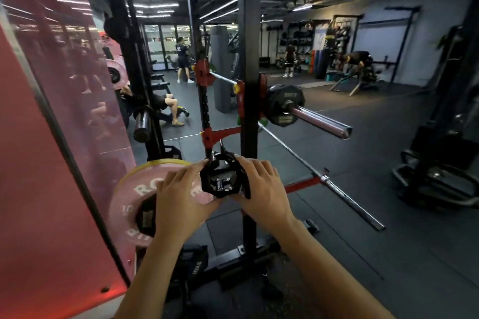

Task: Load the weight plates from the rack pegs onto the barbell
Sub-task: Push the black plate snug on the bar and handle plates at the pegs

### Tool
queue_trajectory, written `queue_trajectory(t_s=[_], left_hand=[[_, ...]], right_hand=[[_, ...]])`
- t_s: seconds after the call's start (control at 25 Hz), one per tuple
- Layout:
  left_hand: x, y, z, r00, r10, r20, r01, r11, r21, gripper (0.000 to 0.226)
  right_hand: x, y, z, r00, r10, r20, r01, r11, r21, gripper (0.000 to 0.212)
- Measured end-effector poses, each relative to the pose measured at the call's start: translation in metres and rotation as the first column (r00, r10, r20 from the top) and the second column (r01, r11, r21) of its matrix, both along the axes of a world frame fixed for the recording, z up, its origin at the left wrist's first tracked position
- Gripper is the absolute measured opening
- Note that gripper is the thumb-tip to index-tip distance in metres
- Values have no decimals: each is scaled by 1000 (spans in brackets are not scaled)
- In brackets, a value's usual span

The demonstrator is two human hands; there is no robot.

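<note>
Both hands grip a small black plate [222,178] from either side, low in front of the rack upright [249,59]. The left hand [181,195] curls around the plate's left edge, fingertips at its top rim and thumb under its lower edge; the right hand [261,189] wraps the right edge, fingers bent over the top. The plate faces the camera, and a chrome peg end [220,184] shows through its centre hole, so it looks to sit on a rack peg, though the hands hide much of it. Just left, partly behind the left hand, a pink bumper plate [134,197] with white lettering and a yellow rim hangs on another peg. Higher up, the barbell [318,118] rests across the rack; one black plate [281,105] is already on its near sleeve against the upright, and the rest of the sleeve is bare. A second bare bar [324,179] slants along the dark floor [388,254] to the right
</note>
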State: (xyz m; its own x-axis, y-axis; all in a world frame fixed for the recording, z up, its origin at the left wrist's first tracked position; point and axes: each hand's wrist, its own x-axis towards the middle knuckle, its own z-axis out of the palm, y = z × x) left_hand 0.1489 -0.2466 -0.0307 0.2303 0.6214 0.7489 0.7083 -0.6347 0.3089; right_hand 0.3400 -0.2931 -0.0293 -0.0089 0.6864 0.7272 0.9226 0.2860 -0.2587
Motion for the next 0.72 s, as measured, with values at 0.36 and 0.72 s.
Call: queue_trajectory(t_s=[0.36, 0.72], left_hand=[[208, -45, 3, 970, -242, 26, 242, 970, 0, 80], [354, -70, -7, 968, -240, 74, 242, 970, -23, 81]], right_hand=[[190, -77, 0, 974, -224, -36, 224, 975, 2, 75], [336, -95, -2, 969, -245, -28, 244, 969, -42, 77]])
